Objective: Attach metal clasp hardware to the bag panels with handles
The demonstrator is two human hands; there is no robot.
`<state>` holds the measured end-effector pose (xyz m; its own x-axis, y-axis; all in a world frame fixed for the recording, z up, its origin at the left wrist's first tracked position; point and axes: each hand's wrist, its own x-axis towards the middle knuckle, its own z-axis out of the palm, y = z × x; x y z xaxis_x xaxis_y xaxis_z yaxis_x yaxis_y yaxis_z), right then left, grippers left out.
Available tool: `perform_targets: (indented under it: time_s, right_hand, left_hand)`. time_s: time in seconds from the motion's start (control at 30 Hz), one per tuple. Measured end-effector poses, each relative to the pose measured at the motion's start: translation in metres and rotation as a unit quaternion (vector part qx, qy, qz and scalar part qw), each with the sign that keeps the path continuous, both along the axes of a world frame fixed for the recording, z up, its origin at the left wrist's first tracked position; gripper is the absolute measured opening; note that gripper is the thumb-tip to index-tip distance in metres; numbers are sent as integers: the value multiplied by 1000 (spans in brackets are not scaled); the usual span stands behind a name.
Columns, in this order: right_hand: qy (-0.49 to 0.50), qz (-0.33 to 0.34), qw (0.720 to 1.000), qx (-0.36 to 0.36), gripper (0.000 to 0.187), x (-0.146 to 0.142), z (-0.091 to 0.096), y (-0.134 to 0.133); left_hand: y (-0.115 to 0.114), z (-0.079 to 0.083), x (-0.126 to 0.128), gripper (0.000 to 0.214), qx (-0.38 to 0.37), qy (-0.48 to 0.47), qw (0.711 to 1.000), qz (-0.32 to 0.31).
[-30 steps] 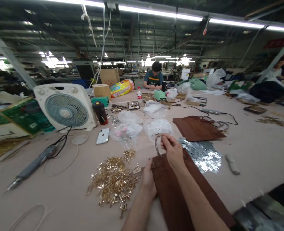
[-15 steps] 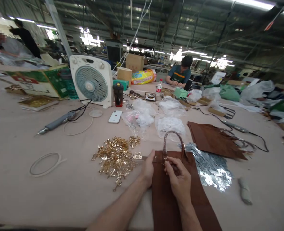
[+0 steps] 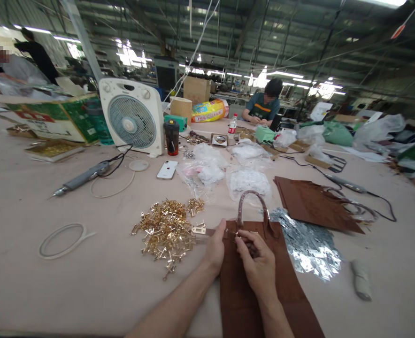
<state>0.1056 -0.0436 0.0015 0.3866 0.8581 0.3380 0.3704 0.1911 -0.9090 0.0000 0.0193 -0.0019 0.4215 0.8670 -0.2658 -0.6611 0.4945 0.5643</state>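
Noted fingertips (image 3: 241, 237) of right hand (image 3: 258, 265) pinched shut at the top edge of brown bag (image 3: 235, 295), just below its arched handle (image 3: 251, 195) — pinched item too small to identify. Saw left hand (image 3: 215, 249) clamping the bag's left top corner, thumb on top, other fingers hidden. Recorded both forearms reaching in from below, bag flat on table (image 3: 88, 291). Logged gold hardware pile (image 3: 165, 230) just left of left hand — silver pieces (image 3: 309, 249) right of bag.

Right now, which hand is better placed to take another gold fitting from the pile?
Probably left: the left hand holds the edge of the brown bag, beside the gold fittings; the right hand is on the bag, farther off.
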Motion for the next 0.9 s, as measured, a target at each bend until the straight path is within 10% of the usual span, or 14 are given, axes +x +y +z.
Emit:
perform_targets:
  time_s: [0.57,0.9]
  right_hand:
    - [-38,-14,999,-9,33,-6,-8,7]
    - [-158,-12,987,-4,39,-5,-15,11]
  left_hand:
    - [1,-5,-7,38,216,224,944,109]
    - [-4,0,-9,30,174,224,951,124]
